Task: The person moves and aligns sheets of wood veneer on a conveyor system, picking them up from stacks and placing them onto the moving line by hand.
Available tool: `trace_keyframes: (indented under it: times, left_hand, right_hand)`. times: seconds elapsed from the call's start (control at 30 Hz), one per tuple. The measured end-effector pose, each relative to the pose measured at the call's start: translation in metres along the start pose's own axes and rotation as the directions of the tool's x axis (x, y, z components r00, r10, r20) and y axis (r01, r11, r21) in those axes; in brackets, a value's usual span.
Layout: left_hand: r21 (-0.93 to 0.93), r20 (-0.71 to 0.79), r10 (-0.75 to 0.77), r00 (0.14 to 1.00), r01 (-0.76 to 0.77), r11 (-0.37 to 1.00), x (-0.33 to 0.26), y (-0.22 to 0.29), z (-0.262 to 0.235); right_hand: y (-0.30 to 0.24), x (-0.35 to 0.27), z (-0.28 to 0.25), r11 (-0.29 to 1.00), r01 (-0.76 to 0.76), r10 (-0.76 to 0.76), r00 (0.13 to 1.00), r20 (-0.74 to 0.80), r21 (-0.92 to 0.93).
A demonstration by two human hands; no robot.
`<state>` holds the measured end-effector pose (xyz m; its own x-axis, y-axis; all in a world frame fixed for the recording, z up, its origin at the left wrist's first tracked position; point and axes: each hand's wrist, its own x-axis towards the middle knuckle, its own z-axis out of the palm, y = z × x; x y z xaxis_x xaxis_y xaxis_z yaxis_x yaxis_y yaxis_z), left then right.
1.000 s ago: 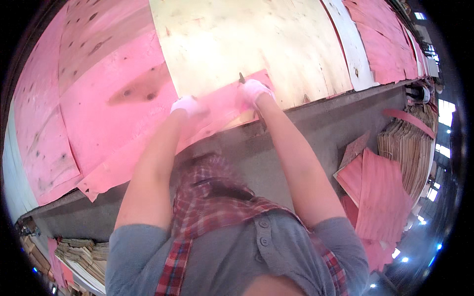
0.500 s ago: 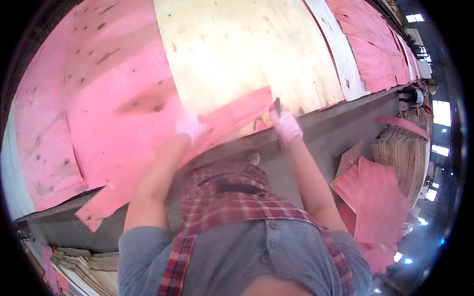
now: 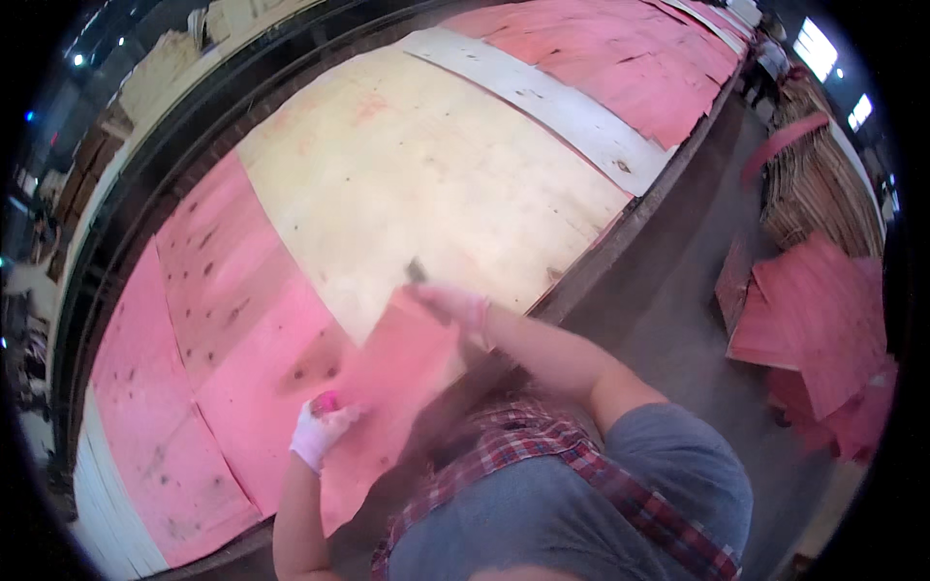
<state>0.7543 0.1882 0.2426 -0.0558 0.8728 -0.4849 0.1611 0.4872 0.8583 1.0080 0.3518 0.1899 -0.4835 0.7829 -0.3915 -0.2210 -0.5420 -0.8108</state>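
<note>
A loose piece of pink veneer (image 3: 392, 373) slants across the near edge of the worktop, blurred by motion. My right hand (image 3: 450, 306), in a pale glove, is closed at its upper corner. A short dark blade-like tool (image 3: 416, 270) sticks out of the same hand, its exact kind smeared. At the left side of the piece is my left hand (image 3: 325, 432), gloved, with a bright pink patch near the fingers; its fingers curl at the veneer. Beneath lie a large cream veneer sheet (image 3: 436, 165) and pink veneer sheets (image 3: 218, 320).
A white veneer strip (image 3: 552, 102) and more pink sheets (image 3: 620, 58) cover the far right of the worktop. On the right, beyond the grey floor (image 3: 668, 252), stand a stack of veneer (image 3: 823, 189) and pink offcuts (image 3: 819, 324). A person (image 3: 770, 60) is at the far right.
My view has turned, and my right hand has moved left across the cream sheet with the tool. The pink piece now stands more upright in view; my left hand sits lower on it.
</note>
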Motion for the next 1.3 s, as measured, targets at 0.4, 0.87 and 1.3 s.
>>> trace_keyframes:
  times: [0.4, 0.87, 1.3]
  left_hand:
    - [0.984, -0.123, 0.227, 0.966, 0.09, 0.153, 0.103, 0.219, 0.089]
    - [0.982, 0.185, 0.087, 0.979, -0.18, -0.061, 0.217, 0.262, 0.281]
    - [0.919, 0.259, -0.014, 0.966, -0.242, 0.312, 0.221, 0.2, 0.278]
  right_hand:
    - [-0.138, -0.062, -0.084, 0.406, -0.021, -0.654, 0.692, -0.307, -0.914]
    - [-0.122, -0.088, -0.26, 0.586, -0.272, -0.667, 0.374, -0.645, -0.764]
    - [-0.056, -0.078, -0.362, 0.922, 0.382, -0.293, 0.579, -0.761, -0.064]
